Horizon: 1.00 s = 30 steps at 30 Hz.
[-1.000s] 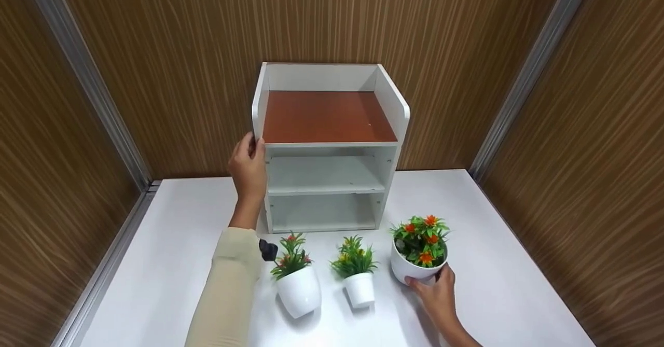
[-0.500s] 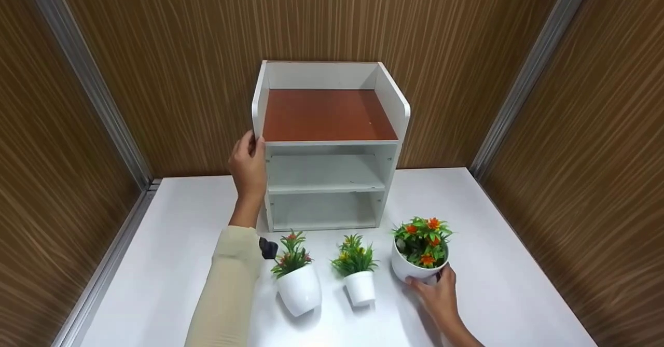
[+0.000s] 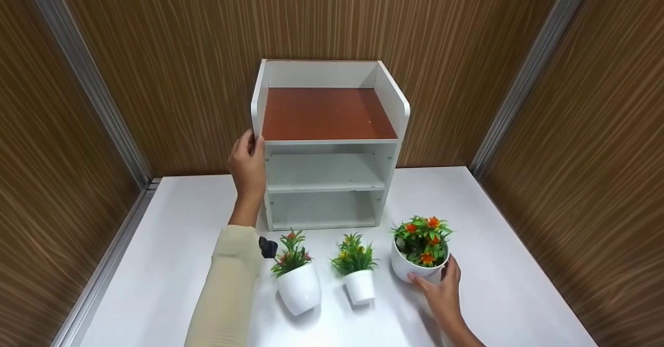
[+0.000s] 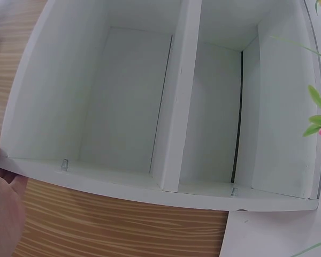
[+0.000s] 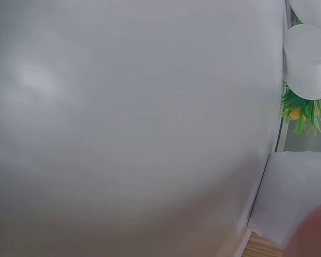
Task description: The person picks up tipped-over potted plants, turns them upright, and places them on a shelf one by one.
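Observation:
A small white shelf unit [image 3: 327, 187] with a red-brown top board [image 3: 329, 113] stands against the wood-grain wall. My left hand [image 3: 248, 165] grips the front edge of its left side panel, just below the top board's height; in the left wrist view that hand [image 4: 5, 214] shows at the panel's edge. At the right, my right hand [image 3: 443, 295] holds a round white flowerpot [image 3: 412, 270] with orange artificial flowers [image 3: 428, 238], thumb at the front and fingers round the right side. The pot's smooth wall [image 5: 139, 107] fills most of the right wrist view.
Two more white potted plants lie tilted before the shelf: a larger pot [image 3: 300, 290] with pinkish-red flowers and a slimmer pot [image 3: 359, 287] with yellow ones. All stand on a white table [image 3: 498, 285], with wood-grain walls [image 3: 586, 144] at the back and sides.
My right thumb and fingers have shifted slightly upward on the flowerpot, which stays almost in place. My left hand keeps its grip on the shelf unit; the head view has tilted a little.

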Available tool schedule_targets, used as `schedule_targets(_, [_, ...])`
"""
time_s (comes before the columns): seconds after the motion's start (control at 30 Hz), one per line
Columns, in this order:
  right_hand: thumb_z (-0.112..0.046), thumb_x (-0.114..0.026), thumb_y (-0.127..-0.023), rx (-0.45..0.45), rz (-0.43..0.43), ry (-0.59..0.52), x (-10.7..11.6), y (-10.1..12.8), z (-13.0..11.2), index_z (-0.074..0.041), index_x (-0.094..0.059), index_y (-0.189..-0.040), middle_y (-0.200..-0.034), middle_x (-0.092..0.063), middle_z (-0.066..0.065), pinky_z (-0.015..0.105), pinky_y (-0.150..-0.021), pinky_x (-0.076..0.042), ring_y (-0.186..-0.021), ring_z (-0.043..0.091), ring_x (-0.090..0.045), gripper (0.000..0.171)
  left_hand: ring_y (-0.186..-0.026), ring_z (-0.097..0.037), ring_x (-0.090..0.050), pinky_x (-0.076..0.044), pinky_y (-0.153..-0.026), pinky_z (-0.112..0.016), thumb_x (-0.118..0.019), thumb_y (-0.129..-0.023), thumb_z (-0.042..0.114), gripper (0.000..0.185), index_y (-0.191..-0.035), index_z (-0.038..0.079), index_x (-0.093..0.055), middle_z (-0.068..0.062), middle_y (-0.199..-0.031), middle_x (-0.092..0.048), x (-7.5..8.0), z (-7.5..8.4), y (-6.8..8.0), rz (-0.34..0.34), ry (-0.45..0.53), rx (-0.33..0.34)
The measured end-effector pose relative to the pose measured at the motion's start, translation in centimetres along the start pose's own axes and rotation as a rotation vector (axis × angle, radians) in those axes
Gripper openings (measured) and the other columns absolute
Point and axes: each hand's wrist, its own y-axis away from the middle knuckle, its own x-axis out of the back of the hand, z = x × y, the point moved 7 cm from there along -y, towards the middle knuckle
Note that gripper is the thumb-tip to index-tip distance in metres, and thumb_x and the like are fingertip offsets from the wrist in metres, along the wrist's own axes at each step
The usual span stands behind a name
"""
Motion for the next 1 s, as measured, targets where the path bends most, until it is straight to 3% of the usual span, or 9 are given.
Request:
schedule_targets(0.5, [-0.011,-0.090,-0.075,0.055,0.014,-0.154,-0.24,-0.32,-0.56,-0.003,-0.006,-0.159,-0.161,-0.008,0.021,0.045,-0.127,-0.013,-0.154,0.031,-0.011,0.119,-0.121,-0.023,-0.064,-0.054,-0.100,-0.033,-0.060,-0.103,0.021,0.039,-0.135,0.000,-0.060,-0.016,-0.128,-0.066,0.05,0.06,0.03,-0.005,0.002,0.007])
schedule_targets(0.77, [-0.012,-0.088,-0.079,0.019,-0.029,-0.233,-0.57,-0.75,-0.38,-0.009,-0.002,-0.161,-0.168,-0.010,0.015,0.041,-0.127,-0.011,-0.156,0.023,-0.007,0.119,-0.119,-0.024,-0.064,-0.055,-0.099,-0.032,-0.060,-0.103,0.021,0.038,-0.135,0.000,-0.061,-0.016,-0.127,-0.066,0.00,-0.05,0.03,0.005,-0.011,0.004])
schedule_targets(1.0, [-0.016,-0.088,-0.079,0.007,-0.019,-0.151,-0.41,-0.63,-0.44,-0.008,0.003,-0.162,-0.164,-0.005,0.024,0.047,-0.127,-0.012,-0.154,0.033,-0.008,0.124,-0.119,-0.022,-0.064,-0.055,-0.099,-0.032,-0.060,-0.103,0.022,0.038,-0.135,0.001,-0.061,-0.015,-0.128,-0.066,-0.03,-0.17,-0.01,0.001,-0.004,0.006])
